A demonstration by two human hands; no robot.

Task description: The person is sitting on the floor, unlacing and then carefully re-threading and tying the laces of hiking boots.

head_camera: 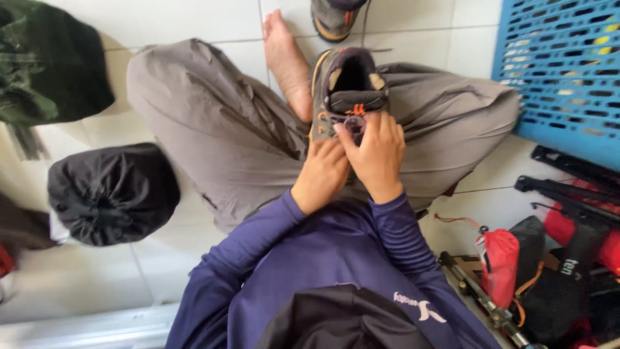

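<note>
I sit cross-legged on a white tiled floor in grey trousers and a dark blue long-sleeved top. A grey hiking shoe (345,87) with orange trim rests in my lap, its opening facing up and away from me. My left hand (321,174) grips the shoe's near end from the left side. My right hand (374,152) holds the same end from the right, fingertips pressed on the lacing area. Both hands touch each other. My bare foot (287,61) lies just left of the shoe.
A second matching shoe (336,16) lies on the floor at the top edge. A blue slatted plastic crate (562,71) stands at the upper right. A black drawstring sack (113,194) lies at left, a dark green bag (48,61) at upper left, and red and black gear (516,265) at lower right.
</note>
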